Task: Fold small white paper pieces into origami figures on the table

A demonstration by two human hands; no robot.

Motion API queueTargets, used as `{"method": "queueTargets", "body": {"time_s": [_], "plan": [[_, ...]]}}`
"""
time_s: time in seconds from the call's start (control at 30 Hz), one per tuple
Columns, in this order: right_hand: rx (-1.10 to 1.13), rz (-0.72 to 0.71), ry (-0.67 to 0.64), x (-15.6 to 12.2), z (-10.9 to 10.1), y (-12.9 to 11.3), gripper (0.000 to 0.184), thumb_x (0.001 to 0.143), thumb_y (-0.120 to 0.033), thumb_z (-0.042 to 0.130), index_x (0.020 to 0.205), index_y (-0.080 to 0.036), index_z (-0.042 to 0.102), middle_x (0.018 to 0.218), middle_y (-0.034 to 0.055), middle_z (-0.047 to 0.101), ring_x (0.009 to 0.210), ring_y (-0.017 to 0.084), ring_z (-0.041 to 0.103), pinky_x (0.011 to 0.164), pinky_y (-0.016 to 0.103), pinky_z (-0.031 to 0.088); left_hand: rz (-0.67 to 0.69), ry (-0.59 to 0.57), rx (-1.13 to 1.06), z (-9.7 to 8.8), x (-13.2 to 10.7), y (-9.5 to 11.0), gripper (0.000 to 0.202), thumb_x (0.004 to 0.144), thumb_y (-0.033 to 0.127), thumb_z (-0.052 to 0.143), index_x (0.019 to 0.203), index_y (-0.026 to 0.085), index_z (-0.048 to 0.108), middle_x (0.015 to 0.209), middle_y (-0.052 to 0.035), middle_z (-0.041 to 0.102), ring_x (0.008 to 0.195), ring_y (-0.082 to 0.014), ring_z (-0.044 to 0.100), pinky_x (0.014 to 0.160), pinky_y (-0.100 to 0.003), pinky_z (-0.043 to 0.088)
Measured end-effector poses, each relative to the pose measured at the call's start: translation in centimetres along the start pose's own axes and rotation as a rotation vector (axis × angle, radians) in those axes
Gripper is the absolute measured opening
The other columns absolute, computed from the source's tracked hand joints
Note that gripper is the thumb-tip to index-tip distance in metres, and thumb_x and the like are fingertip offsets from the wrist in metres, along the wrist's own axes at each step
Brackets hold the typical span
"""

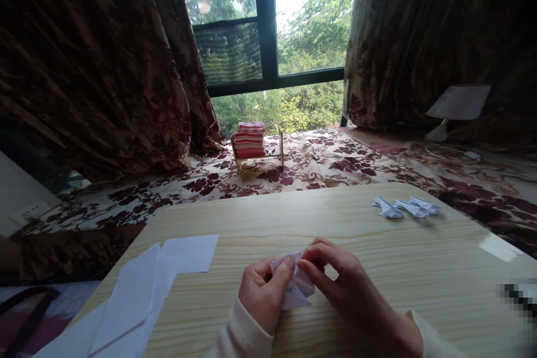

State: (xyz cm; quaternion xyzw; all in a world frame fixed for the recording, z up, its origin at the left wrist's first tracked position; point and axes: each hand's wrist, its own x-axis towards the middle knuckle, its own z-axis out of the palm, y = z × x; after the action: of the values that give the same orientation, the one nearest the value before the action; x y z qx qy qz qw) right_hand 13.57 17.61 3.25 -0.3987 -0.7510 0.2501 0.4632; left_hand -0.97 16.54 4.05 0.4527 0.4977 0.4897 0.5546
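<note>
A small folded piece of white paper (pixel 296 286) lies near the front edge of the light wooden table (pixel 319 218). My left hand (pixel 262 293) pinches its left side with thumb and fingers closed. My right hand (pixel 356 296) grips its top right edge, fingers curled over the fold. Both hands rest on the tabletop, touching each other around the paper.
Several loose white sheets (pixel 138 296) lie at the table's front left. Two finished folded paper shapes (pixel 405 207) sit at the far right. Behind the table, a small wooden rack with a red-and-white striped stack (pixel 250 140) stands on floral fabric below a window. A white lamp (pixel 455 109) stands at right.
</note>
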Motion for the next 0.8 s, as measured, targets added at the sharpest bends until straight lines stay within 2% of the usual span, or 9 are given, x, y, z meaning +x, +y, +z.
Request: {"method": "queueTargets", "body": {"time_s": [0.13,0.3,0.53,0.7,0.8], "plan": [[-0.014,0.008,0.007,0.0,0.0,0.1,0.016,0.085,-0.021,0.050,0.070,-0.017,0.054,0.065,-0.0010,0.051,0.057,0.011,0.049,0.053,0.021,0.041,0.020,-0.007,-0.011,0.2,-0.1,-0.1,0.032,0.063,0.041,0.066,0.059,0.010,0.067,0.049,-0.0001,0.054,0.048,-0.0095,0.042,0.047,-0.021,0.032],[-0.014,0.012,0.001,0.0,0.0,0.1,0.016,0.085,-0.021,0.049,0.069,-0.018,0.054,0.065,-0.0009,0.052,0.057,0.011,0.049,0.053,0.021,0.041,0.034,0.033,0.007,0.6,-0.1,-0.2,0.020,0.060,0.030,0.068,0.059,0.010,0.068,0.049,-0.0001,0.056,0.049,-0.0096,0.044,0.048,-0.021,0.035],[0.071,0.243,-0.079,-0.1,0.3,0.1,0.017,0.083,-0.030,0.051,0.073,-0.017,0.054,0.063,-0.0010,0.054,0.056,0.012,0.051,0.050,0.022,0.041,0.063,0.107,0.030,0.7,-0.2,0.3,0.011,0.060,0.021,0.064,0.059,0.011,0.070,0.047,0.0019,0.055,0.047,-0.0086,0.044,0.046,-0.020,0.036],[0.105,0.222,-0.120,0.0,-0.3,-0.8,0.027,0.083,-0.033,0.050,0.061,-0.016,0.053,0.061,-0.0005,0.049,0.057,0.012,0.047,0.051,0.023,0.036,0.074,0.095,0.097,0.6,-0.3,0.3,0.012,0.060,0.021,0.064,0.056,0.011,0.068,0.045,0.0026,0.052,0.046,-0.0085,0.042,0.045,-0.020,0.034],[0.198,0.312,-0.117,0.2,-0.6,-1.2,0.031,0.082,-0.038,0.050,0.060,-0.016,0.052,0.059,-0.0011,0.048,0.056,0.012,0.044,0.050,0.022,0.035,0.055,0.035,0.042,0.3,-0.1,0.1,0.024,0.064,0.034,0.066,0.059,0.010,0.068,0.050,0.0003,0.057,0.049,-0.0100,0.045,0.049,-0.021,0.036]]}}
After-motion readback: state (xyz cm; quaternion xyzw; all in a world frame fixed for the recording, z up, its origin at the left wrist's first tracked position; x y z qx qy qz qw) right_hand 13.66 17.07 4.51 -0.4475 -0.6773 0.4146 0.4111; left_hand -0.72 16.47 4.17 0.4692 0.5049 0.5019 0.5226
